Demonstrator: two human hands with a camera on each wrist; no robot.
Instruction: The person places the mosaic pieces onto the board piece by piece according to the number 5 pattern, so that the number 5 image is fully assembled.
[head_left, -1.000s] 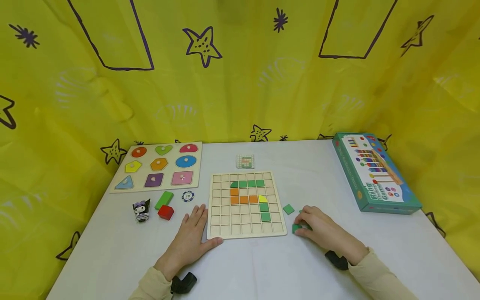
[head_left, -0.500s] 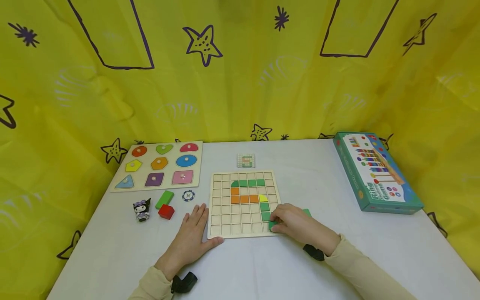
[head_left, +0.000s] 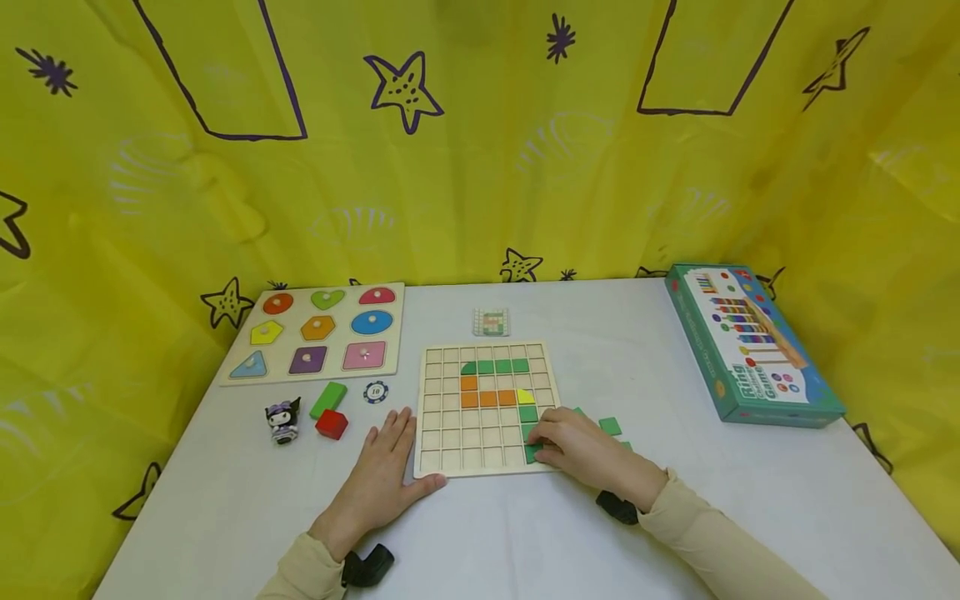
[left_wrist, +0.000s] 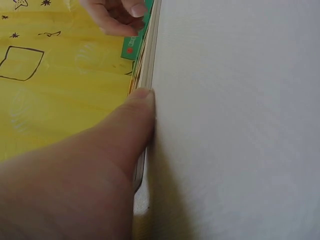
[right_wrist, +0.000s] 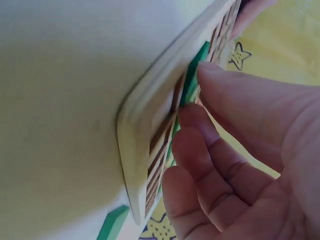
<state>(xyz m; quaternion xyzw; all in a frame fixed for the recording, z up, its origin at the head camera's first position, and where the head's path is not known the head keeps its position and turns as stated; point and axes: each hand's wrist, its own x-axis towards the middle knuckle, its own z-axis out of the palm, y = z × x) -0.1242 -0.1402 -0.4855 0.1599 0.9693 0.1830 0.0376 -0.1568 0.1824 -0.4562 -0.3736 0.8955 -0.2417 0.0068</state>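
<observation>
— Logging largest first: where do we have the grid board (head_left: 450, 417)?

— On the white table (head_left: 525, 533); our left hand (head_left: 382, 475) rests flat, fingers straight, against its left edge.

— Right hand (head_left: 577, 446)?

— Pinching a green tile (head_left: 532, 454) at the board's bottom row.

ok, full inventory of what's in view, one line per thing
wooden grid board: 1, pale, table centre.
tiles set in the board: green, orange, one yellow.
green square tile: 1, at the board's near right cells, under the right fingertips.
loose green tiles: at least 2, right of the board.
small pattern card: 1, behind the board.
wooden shape puzzle: 1, nine coloured pieces, far left.
green block, red block, poker chip, small figurine: 1 each, left.
teal game box: 1, right.
left hand: flat against the board's left edge.
right hand: pinches the green square tile.
</observation>
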